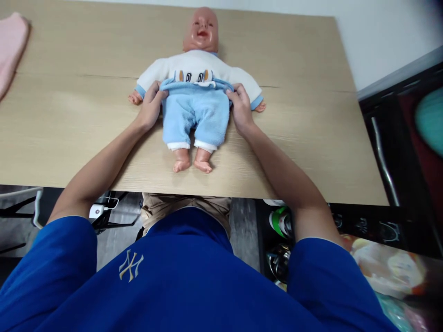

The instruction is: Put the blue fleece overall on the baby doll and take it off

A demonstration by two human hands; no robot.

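Note:
A baby doll (200, 32) lies on its back on the wooden table (69, 129), head away from me. It wears a white sweater (194, 67) and light blue fleece trousers (195, 115). My left hand (151, 107) pinches the trousers' waistband at the doll's right hip. On the other hip, my right hand (240, 108) grips the same waistband. Both hands have their fingers closed on the fabric. The doll's bare feet (192, 164) point toward me.
A pink cloth (10, 46) lies at the table's far left corner. The table's near edge runs just past the doll's feet. Dark furniture (401, 152) stands to the right, with clutter on the floor below.

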